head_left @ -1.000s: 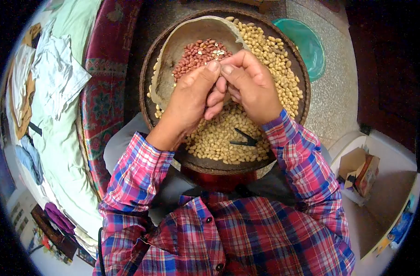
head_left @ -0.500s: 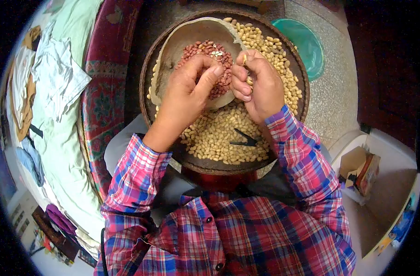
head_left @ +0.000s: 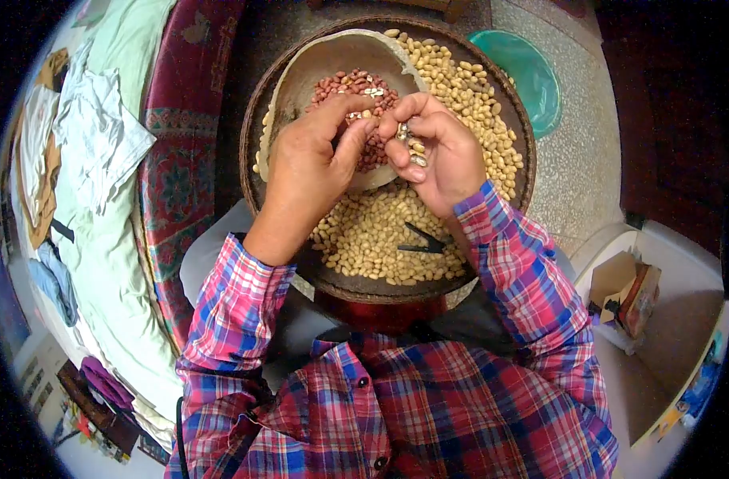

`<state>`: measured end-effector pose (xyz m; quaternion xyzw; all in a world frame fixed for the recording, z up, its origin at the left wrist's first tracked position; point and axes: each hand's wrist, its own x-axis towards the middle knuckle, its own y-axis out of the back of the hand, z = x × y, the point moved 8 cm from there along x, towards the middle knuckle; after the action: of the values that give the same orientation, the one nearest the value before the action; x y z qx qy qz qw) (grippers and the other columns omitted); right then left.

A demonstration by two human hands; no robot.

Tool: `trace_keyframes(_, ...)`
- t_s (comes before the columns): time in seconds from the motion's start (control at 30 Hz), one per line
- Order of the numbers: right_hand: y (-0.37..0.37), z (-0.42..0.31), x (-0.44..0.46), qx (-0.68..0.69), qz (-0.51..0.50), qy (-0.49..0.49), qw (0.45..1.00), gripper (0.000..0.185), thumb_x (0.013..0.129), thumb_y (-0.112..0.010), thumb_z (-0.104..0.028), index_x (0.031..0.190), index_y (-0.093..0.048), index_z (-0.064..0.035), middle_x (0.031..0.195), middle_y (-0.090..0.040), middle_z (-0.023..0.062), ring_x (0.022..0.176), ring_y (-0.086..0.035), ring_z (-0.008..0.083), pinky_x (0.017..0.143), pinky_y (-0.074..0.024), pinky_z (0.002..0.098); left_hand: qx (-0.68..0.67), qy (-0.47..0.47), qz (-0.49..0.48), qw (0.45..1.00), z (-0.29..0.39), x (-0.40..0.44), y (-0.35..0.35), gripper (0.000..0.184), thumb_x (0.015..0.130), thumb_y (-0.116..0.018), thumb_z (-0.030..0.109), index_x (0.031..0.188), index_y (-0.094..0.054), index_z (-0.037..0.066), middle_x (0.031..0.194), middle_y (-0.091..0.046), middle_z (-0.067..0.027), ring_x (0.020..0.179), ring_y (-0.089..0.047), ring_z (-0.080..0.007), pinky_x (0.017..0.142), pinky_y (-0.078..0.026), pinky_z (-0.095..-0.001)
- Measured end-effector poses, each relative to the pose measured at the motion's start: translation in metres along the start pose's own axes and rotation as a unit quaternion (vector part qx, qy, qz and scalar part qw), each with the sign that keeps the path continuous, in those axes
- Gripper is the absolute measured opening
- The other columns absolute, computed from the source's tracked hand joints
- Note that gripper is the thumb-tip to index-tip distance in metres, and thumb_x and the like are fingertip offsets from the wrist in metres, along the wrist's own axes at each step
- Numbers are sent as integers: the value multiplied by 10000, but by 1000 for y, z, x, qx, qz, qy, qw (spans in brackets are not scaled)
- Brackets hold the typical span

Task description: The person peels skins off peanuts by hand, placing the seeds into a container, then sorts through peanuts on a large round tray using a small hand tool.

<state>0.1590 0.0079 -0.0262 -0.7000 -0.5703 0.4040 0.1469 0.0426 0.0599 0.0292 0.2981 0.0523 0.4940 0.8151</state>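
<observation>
My right hand (head_left: 436, 148) is curled round several pale peanut shells (head_left: 414, 149) at the right of the bowl. My left hand (head_left: 312, 168) is over the bowl's left side, its thumb and forefinger nearly together; what they pinch, if anything, is too small to name. Beneath them a pale bowl (head_left: 288, 88) holds red peanut kernels (head_left: 350, 82). The bowl rests in a round dark tray (head_left: 255, 104) among unshelled peanuts (head_left: 372, 239). A black clip-like tool (head_left: 422, 239) lies on the peanuts in the lower part of the tray.
A green basin (head_left: 532, 80) stands on the floor beyond the tray's right side. At the right is a white container (head_left: 683, 311) with a cardboard box (head_left: 616, 279). Along the left runs a bed with a light green sheet (head_left: 109, 239) and clothes (head_left: 101, 128).
From touching each other, my hands have parted slightly. My left hand has moved a little left, and my right hand has turned so that shells show in its fingers.
</observation>
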Motion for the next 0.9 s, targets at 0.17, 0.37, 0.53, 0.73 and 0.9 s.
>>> trace_keyframes(0.17, 1, 2, 1, 5, 2, -2, 1000, 150, 885, -425, -133, 954, -507, -28, 797, -551, 73, 569, -475, 112, 423, -313, 201, 49, -16, 16, 999, 0, -1, 6, 192, 840, -637, 101, 1024, -645, 46, 914, -670, -139, 795, -664, -274, 683, -512, -320)
trace_keyframes(0.37, 1, 9, -1, -60, 23, -38, 997, 193, 918, -474, -202, 986, -549, -38, 755, -525, 17, 553, -461, 86, 429, -310, 194, 15, 4, -9, 1000, 4, 1, 5, 179, 823, -662, 101, 992, -664, 43, 922, -676, -131, 810, -669, -249, 695, -514, -304)
trace_keyframes(0.53, 0, 9, -2, -83, 33, -44, 995, 211, 928, -509, -242, 992, -563, -48, 723, -506, -6, 543, -451, 70, 430, -303, 195, -2, -9, 3, 1000, 7, 2, 6, 174, 822, -659, 86, 990, -673, 46, 913, -680, -124, 814, -669, -248, 700, -514, -296)
trace_keyframes(0.73, 1, 7, -1, -40, 8, -27, 999, 213, 931, -508, -246, 992, -565, -51, 696, -484, -16, 526, -442, 62, 424, -298, 197, 15, 3, 8, 1000, 5, 1, 7, 192, 817, -664, 83, 1006, -674, 52, 923, -684, -116, 830, -671, -244, 717, -519, -296)
trace_keyframes(0.9, -1, 13, -2, -48, 21, -61, 997, 194, 921, -547, -253, 960, -560, -63, 695, -478, -22, 511, -423, 51, 420, -285, 185, 2, -8, 3, 1000, 5, 1, 4, 205, 814, -667, 82, 1017, -674, 57, 933, -684, -117, 851, -670, -245, 727, -521, -300)
